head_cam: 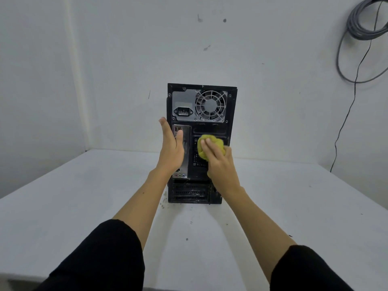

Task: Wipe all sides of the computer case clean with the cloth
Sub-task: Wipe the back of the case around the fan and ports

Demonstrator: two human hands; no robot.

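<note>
While the computer case (201, 143) stands upright near the back edge of the white counter (84, 196), its rear panel faces the camera, and bare counter lies open on both sides and in front of it. A narrow strip of counter separates the case from the wall (126, 49) behind.

The left hand (171, 148) lies flat along the case's left rear edge, fingers (163, 124) straight and held together, pointing up, with the thumb resting on the port panel. The right hand (218, 160) presses the crumpled yellow-green cloth (210, 141) against the dark middle of the rear panel — its fingers are laid over the cloth, slightly bent and close together, and the cloth bulges out above and beside them. Both forearms reach forward from black sleeves (105, 259).

The counter shows small dark specks and some crumbs by the case's lower left corner. The walls are pale and marked with a few smudges — a coil of grey cable (365, 24) hangs at the upper right, one strand trailing down toward the counter.
</note>
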